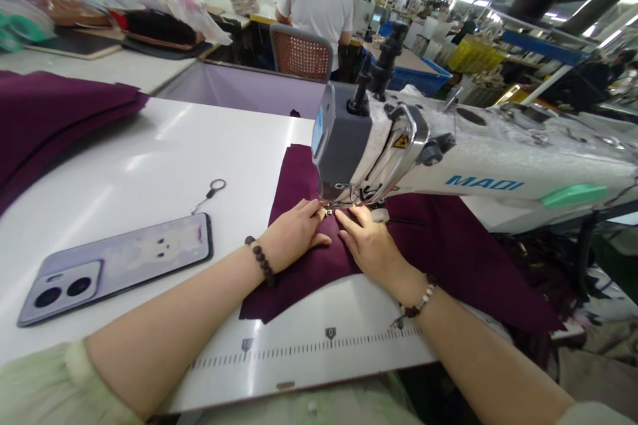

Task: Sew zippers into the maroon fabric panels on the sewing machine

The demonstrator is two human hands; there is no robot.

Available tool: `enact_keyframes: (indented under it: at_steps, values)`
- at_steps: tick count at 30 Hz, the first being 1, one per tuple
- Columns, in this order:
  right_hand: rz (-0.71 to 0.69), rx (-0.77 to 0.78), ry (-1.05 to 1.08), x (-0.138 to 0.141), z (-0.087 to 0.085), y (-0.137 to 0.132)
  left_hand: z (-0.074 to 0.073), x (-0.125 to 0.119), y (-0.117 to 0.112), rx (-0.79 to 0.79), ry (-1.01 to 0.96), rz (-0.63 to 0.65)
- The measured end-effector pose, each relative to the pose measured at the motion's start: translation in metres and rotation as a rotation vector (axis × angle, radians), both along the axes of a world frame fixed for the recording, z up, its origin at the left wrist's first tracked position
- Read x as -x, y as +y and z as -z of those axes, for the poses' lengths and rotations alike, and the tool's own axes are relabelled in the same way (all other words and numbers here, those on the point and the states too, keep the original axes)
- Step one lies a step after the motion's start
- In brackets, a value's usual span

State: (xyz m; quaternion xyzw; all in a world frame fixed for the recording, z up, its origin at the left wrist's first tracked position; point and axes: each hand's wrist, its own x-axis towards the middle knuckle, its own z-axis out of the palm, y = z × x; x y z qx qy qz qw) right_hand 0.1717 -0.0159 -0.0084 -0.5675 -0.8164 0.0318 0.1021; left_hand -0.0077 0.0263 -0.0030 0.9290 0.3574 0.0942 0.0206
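A piece of dark purple fabric [319, 259] lies under the head of a white and grey sewing machine [343, 139] and spreads off to the right. My left hand [294, 232] rests on the cloth just left of the presser foot [329, 211], its thumb apart from the outstretched fingers. On the other side, my right hand [371, 246] presses the same cloth, fingertips close to the needle area and fingers stretched out. Neither hand grips the cloth; both push down on it from above. The needle itself is too small to make out.
A phone [124, 269] with a ring strap lies on the white table [224, 139] at left. Folded purple fabric [60, 123] is stacked behind it. A ruler scale [309, 348] runs along the front edge. Beyond, a person in white [318, 3] sits before a chair back [302, 55].
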Motion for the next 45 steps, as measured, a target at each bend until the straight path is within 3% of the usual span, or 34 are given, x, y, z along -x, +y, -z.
enact_keyframes:
  at_steps: [12,22,27,30,32,34,36,38,40,42,45]
  values:
    - [0.005,0.008,-0.003,-0.002,0.001,0.000,-0.001,0.000,0.002,0.011,0.019,0.018]
    - [0.016,0.024,-0.055,-0.004,-0.012,0.000,0.004,0.001,0.002,-0.038,0.008,0.026]
    - [-0.044,0.134,-0.234,-0.003,-0.044,-0.010,0.012,0.015,0.018,-0.032,0.023,0.115]
    - [-0.208,0.332,-0.242,-0.004,-0.072,-0.012,0.008,0.030,0.036,-0.043,0.064,0.143]
    - [-0.344,0.469,-0.137,-0.007,-0.080,-0.011,0.002,0.036,0.042,-0.066,0.066,0.108]
    - [-0.379,0.435,-0.035,-0.010,-0.073,-0.011,-0.004,0.036,0.039,-0.082,0.046,0.077]
    - [-0.288,0.244,-0.008,-0.011,-0.054,-0.014,-0.007,0.031,0.027,-0.087,0.016,0.063]
    - [-0.189,0.105,-0.014,-0.010,-0.030,-0.019,-0.005,0.024,0.009,-0.089,-0.016,0.054]
    - [-0.145,0.067,-0.007,-0.009,-0.011,-0.024,0.002,0.017,-0.009,-0.089,-0.058,0.043]
    - [-0.135,0.060,-0.001,-0.010,-0.002,-0.027,0.012,0.013,-0.023,-0.085,-0.122,0.030]
    - [-0.175,0.067,-0.011,-0.014,-0.002,-0.026,0.023,0.011,-0.032,-0.087,-0.185,0.017]
